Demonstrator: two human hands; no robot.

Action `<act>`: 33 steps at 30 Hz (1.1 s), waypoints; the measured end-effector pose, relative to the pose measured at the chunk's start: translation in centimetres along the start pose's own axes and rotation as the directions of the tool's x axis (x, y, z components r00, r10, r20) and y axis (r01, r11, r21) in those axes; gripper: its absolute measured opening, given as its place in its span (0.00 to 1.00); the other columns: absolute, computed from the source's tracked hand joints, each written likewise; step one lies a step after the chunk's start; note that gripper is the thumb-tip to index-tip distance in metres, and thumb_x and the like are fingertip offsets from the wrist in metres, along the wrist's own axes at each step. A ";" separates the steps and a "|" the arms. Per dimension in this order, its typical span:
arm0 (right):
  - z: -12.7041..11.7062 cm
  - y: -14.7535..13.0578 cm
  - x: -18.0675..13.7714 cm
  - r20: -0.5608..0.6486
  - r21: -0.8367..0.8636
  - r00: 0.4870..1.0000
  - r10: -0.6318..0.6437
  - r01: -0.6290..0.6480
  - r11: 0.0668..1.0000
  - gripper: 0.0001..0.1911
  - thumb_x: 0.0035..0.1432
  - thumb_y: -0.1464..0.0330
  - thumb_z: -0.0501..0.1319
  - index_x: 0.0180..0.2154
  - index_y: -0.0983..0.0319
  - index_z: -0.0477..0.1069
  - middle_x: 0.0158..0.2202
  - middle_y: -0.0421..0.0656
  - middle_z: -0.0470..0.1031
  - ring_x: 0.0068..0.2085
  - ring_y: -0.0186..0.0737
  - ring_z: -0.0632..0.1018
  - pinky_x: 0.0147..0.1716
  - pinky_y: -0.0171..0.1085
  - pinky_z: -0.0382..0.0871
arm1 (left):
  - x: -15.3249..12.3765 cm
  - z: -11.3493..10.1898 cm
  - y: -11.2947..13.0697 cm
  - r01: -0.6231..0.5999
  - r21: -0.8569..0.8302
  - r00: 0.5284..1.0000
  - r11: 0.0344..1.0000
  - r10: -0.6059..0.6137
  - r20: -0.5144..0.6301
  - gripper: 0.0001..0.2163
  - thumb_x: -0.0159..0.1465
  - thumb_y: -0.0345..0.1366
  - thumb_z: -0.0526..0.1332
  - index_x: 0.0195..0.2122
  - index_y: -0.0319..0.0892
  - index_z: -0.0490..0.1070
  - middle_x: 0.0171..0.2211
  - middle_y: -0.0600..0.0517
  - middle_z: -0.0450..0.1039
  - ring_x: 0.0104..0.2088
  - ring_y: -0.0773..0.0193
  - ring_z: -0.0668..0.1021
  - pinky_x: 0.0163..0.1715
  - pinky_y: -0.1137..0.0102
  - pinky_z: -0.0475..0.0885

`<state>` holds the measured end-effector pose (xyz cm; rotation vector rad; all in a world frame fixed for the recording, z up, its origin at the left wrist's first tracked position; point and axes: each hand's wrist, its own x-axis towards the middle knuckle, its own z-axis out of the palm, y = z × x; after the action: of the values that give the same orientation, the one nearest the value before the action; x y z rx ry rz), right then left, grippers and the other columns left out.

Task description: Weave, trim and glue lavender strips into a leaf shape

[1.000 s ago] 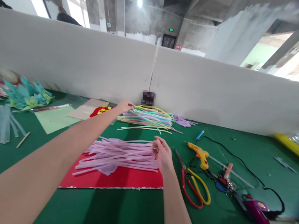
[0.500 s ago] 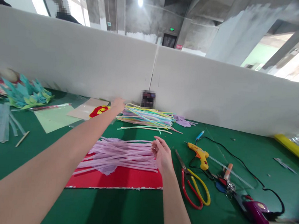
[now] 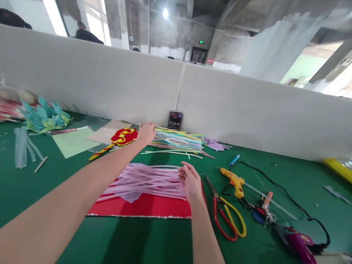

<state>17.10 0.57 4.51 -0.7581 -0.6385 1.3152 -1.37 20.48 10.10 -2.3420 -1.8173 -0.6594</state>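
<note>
My left hand (image 3: 146,132) is stretched forward to the left end of a pile of multicoloured pipe cleaners (image 3: 181,140). It touches their ends, but its fingertips are mostly hidden behind the knuckles. Nearer to me, many lilac pipe cleaners (image 3: 151,182) lie across a red board (image 3: 146,211), with a lilac fuzzy piece (image 3: 131,197) partly under them. At the right ends of these lilac stems is my right hand (image 3: 190,182), fingers curled in. Whatever those fingers may hold is too small to make out.
Scissors (image 3: 226,216), a yellow glue gun (image 3: 234,181) and a purple tool (image 3: 305,249) with a cord lie at right. A red-and-yellow ornament (image 3: 124,136), light green paper (image 3: 71,140) and teal folded pieces (image 3: 46,115) are at left. A white partition (image 3: 107,79) closes the back.
The view has tipped up and turned slightly left, uncovering the ornament's striped stem beside my left forearm. My left hand stays by the multicoloured pile, and my right hand has barely moved.
</note>
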 end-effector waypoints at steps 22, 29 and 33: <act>-0.4 0.1 1.0 0.000 -0.050 1.000 0.005 -0.005 0.999 0.12 0.49 0.63 0.65 0.37 0.59 0.74 0.28 0.40 0.76 0.28 0.31 0.73 0.28 0.31 0.65 | 3.2 3.1 0.6 -0.190 0.139 0.977 0.972 0.173 0.127 0.20 0.66 0.36 0.41 0.43 0.34 0.72 0.45 0.38 0.71 0.48 0.49 0.71 0.55 0.45 0.49; -0.3 0.1 1.0 0.000 -0.053 1.000 0.011 -0.011 0.999 0.12 0.48 0.63 0.65 0.36 0.59 0.74 0.28 0.39 0.76 0.27 0.30 0.73 0.27 0.31 0.64 | 1.6 2.9 2.0 -0.620 0.080 0.777 0.780 0.598 0.196 0.10 0.62 0.37 0.56 0.41 0.42 0.72 0.45 0.46 0.70 0.49 0.57 0.69 0.51 0.64 0.59; -0.4 0.0 0.9 -0.007 -0.056 1.000 0.012 -0.012 0.998 0.12 0.48 0.63 0.65 0.37 0.59 0.74 0.28 0.39 0.76 0.27 0.31 0.73 0.27 0.31 0.64 | 1.5 3.2 2.4 -0.684 0.085 0.724 0.725 0.659 0.205 0.10 0.63 0.37 0.55 0.40 0.39 0.72 0.42 0.42 0.70 0.45 0.55 0.71 0.46 0.63 0.61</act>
<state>17.51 1.45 4.27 -0.8132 -0.6689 1.3096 2.09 22.29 8.22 -2.7256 -0.8510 -0.2117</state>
